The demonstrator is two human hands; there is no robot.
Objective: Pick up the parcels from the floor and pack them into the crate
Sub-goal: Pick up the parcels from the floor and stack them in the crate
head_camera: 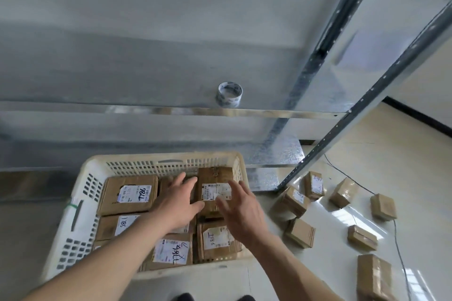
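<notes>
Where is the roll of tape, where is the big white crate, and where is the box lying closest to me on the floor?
roll of tape (229,94): head view, on its outer side.
crate (168,161): head view, on its far wall.
nearest floor box (374,276): head view, on its top face.

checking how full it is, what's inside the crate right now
The crate holds brown cardboard parcels with white labels, packed side by side. Both hands, left hand and right hand, hover open over them. Their arms hide some parcels, and anything beneath the top layer is covered.
</notes>
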